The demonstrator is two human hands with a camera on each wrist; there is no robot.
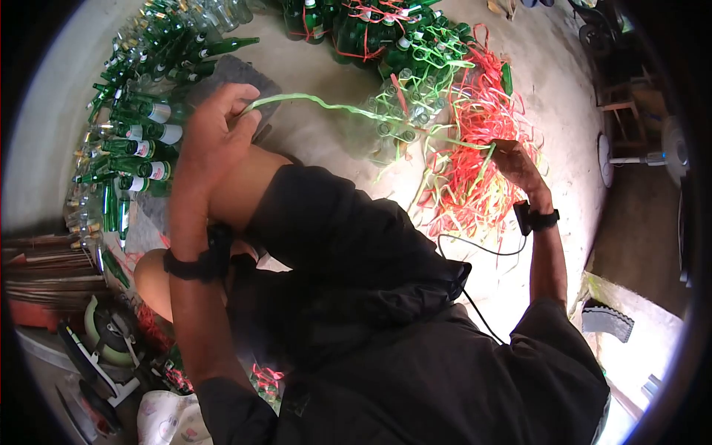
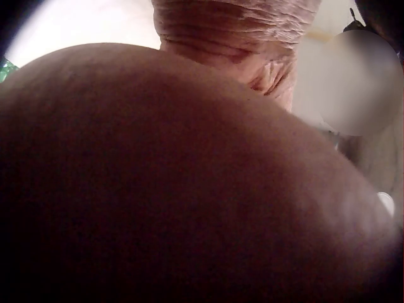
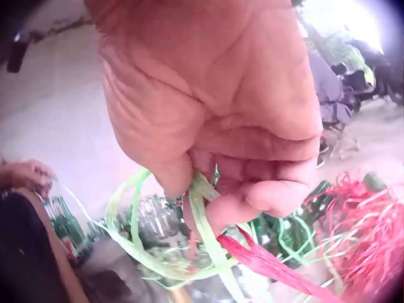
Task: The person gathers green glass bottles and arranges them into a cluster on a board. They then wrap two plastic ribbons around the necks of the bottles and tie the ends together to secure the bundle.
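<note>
A light green plastic strip (image 1: 311,99) stretches across the head view from one hand to the other. My left hand (image 1: 219,126) pinches one end between thumb and forefinger, above my bent knee. On the right, my right hand (image 1: 517,165) grips the strip's other part beside a heap of red and green strips (image 1: 482,178). The right wrist view shows the green strip (image 3: 203,218) looped and held between thumb and curled fingers, with a pink strip (image 3: 271,268) close against the fingertips. The left wrist view is mostly filled by bare skin, and the left fingers are hidden there.
Many green bottles (image 1: 152,132) lie and stand on the left. At the top are bottle bundles (image 1: 363,33) tied with red strips, and clear bottles (image 1: 400,111) stand below them. A dark grey block (image 1: 237,70) is near my left hand. A cable (image 1: 482,252) hangs by my right wrist.
</note>
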